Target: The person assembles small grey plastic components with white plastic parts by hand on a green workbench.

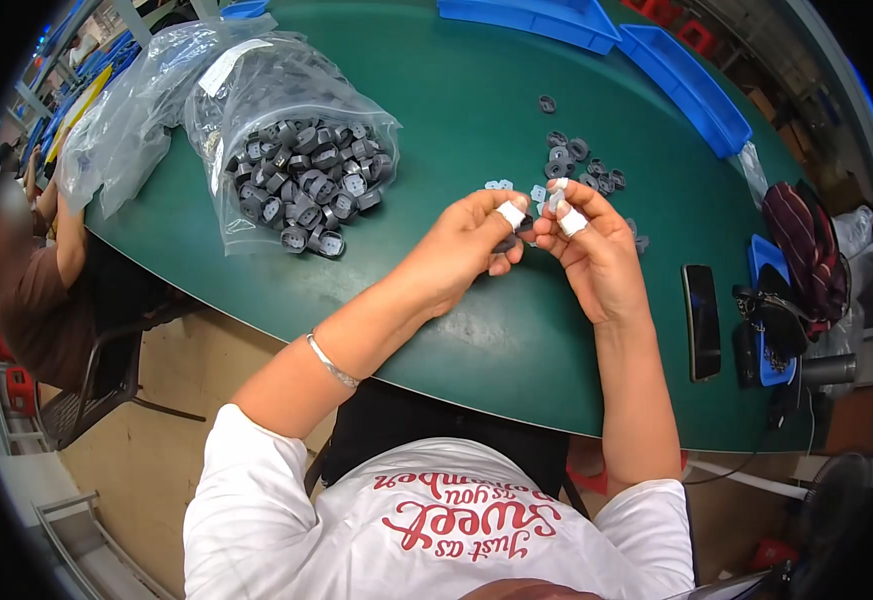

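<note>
Close together over the green table, both my hands are closed, with white tape on the thumbs. My left hand (462,240) grips a dark grey plastic housing (505,243), partly hidden by the fingers. Between the fingertips of my right hand (602,255) is a small light grey plastic insert (556,201). A few similar pale plates (499,185) lie just beyond the hands. Several loose round dark grey cups (559,154) are scattered farther back. To the left, a clear plastic bag (379,118) lies open, spilling many assembled dark housings (307,185) with grey faces.
Blue trays (692,90) line the table's far edge. On the right lie a phone (701,322), a small blue tray (769,262) with a black pouch, and a dark striped cloth (807,250). Another person (42,300) sits at the left, beside a crumpled clear bag (122,140).
</note>
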Available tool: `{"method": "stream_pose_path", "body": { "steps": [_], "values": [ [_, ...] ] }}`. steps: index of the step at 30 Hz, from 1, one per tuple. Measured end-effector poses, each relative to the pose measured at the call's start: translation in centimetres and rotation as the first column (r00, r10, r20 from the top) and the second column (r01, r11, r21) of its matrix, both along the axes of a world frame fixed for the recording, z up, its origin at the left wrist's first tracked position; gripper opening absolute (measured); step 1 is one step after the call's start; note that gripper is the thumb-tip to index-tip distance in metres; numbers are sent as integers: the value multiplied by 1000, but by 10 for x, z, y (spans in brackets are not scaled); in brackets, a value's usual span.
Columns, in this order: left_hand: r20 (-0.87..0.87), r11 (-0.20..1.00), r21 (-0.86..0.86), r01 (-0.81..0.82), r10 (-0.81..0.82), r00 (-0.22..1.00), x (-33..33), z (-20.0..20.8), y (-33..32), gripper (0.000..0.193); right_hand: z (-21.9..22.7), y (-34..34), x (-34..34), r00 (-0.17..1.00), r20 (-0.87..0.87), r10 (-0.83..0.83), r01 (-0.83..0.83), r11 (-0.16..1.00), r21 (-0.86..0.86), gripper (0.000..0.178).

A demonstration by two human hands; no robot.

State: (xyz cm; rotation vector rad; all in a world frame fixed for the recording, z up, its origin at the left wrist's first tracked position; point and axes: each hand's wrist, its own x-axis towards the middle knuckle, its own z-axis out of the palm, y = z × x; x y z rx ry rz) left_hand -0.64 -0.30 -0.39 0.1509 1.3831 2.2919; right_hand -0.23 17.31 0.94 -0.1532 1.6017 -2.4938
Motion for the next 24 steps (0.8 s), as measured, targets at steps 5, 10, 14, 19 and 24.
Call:
{"method": "stream_pose_path", "body": {
  "steps": [5,10,14,19,24],
  "values": [
    [140,999,41,-30,24,990,-7,-6,-4,28,4,-7,6,992,-105,-76,102,956,274,21],
    [126,999,21,-48,45,991,-7,-8,-7,31,5,-14,13,977,-193,-86,153,917,369,16],
    [126,997,34,-63,58,990,-4,0,-7,31,-3,-15,11,903,-408,-136,344,798,495,11],
    [89,993,35,-113,110,990,-3,0,-3,27,-6,-15,10,823,-550,-141,487,673,557,12],
    [89,995,38,-94,91,992,-3,1,-1,28,-5,-16,13,846,-515,-137,471,645,602,8]
  ]
}}
